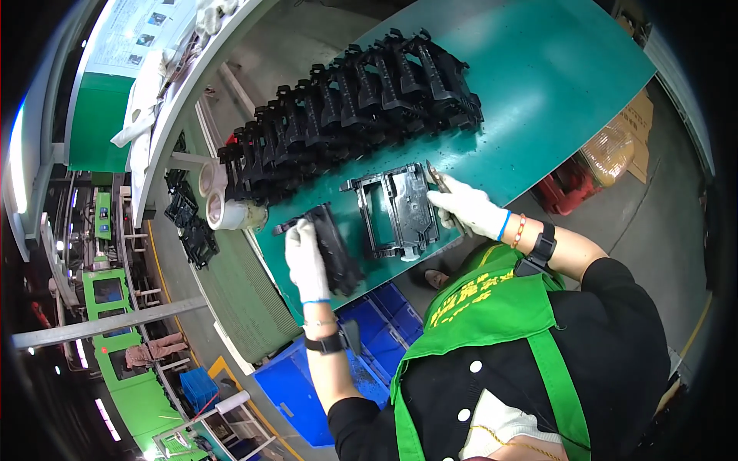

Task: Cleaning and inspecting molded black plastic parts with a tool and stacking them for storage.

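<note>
1. The left hand (304, 265), fingers closed, gripped the upper edge of a tilted black part (336, 253), whose long axis ran from 11 o'clock toward 5.
2. The right hand (470, 209) was curled around a slim tool (436, 178), its exact kind unclear, tip toward 11.
3. A black frame (419, 209) lay flat between them on the worktop (538, 92), at 2 from the left hand and 9 from the right. The right hand was nearer, at its edge; contact could not be told.
4. Beyond, at 11 from the frame, a row of frames (354, 100) stretched from 8 to 2.
5. Blue bins (384, 315) sat at 6.
</note>
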### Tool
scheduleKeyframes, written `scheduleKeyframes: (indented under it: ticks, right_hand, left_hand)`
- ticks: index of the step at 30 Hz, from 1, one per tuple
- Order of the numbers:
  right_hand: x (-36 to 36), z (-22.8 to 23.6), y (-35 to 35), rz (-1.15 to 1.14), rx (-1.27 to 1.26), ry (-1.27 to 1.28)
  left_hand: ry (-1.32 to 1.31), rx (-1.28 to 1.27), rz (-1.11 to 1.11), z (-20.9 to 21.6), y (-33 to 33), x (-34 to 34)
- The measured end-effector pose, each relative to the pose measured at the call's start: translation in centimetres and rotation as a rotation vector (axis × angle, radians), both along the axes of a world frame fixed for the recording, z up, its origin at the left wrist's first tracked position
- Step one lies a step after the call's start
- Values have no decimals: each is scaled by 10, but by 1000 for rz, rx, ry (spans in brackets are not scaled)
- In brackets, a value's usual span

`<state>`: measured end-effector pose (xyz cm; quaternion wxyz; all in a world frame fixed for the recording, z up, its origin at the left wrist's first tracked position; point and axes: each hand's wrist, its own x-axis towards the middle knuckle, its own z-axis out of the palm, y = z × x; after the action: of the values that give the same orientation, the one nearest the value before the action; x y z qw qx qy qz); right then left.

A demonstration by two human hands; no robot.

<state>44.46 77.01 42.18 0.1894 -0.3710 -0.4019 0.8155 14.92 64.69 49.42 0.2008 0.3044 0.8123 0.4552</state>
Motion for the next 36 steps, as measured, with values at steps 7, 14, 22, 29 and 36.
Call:
scheduleKeyframes:
  ticks: [7, 14, 22, 29, 36]
  right_hand:
    - [22, 22, -4, 123, 152, -120]
    - [47, 30, 5, 241, 830, -504]
    - [41, 83, 31, 463, 1460, -658]
    - [22, 118, 53, 590, 1668, -640]
    - [9, 144, 70, 880, 1648, -596]
  left_hand:
    - [544, -387, 76, -29, -17, -67]
    - [704, -325, -263, -11, 7, 47]
    - [822, -495, -632, -25, 17, 43]
    - [1270, -300, -1003, 52, 6, 47]
    - [1370, -301, -1109, 72, 12, 56]
